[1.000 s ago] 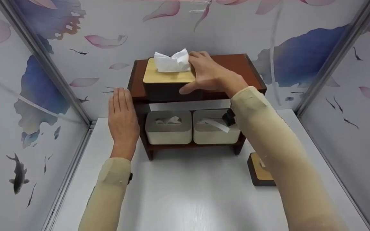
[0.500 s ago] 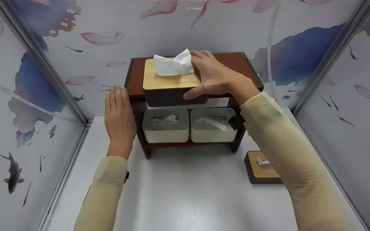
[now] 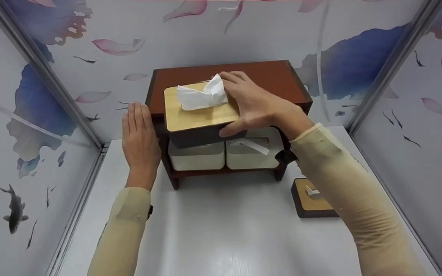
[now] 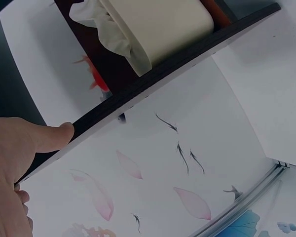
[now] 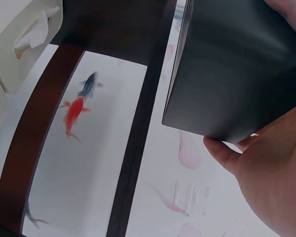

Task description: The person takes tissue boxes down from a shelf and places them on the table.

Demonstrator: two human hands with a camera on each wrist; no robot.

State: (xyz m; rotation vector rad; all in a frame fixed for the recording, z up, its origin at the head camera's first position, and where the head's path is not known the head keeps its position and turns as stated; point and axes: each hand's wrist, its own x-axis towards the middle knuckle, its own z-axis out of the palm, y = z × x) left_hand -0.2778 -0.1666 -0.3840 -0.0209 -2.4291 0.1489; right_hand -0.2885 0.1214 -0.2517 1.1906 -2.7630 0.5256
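A brown wooden shelf [image 3: 271,82]. Out over its front edge, a dark wood-topped tissue box [image 3: 198,119]; hard to tell if touching the shelf. Likely light, stiff and a bit slippery, so best held across one end, by the smooth sides. Held just so by the right hand [image 3: 258,102]. Left hand [image 3: 140,143] laid straight along the shelf's left side. On the lower board, two smaller-looking cream tissue boxes [image 3: 253,160]. Up top, white tissue [image 3: 200,99], likely soft and easy to tear.

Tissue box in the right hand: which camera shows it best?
Head view: the tissue box shows its wood-coloured top and white tissue there. Right wrist view: mostly dark surface. Left wrist view: none of it.
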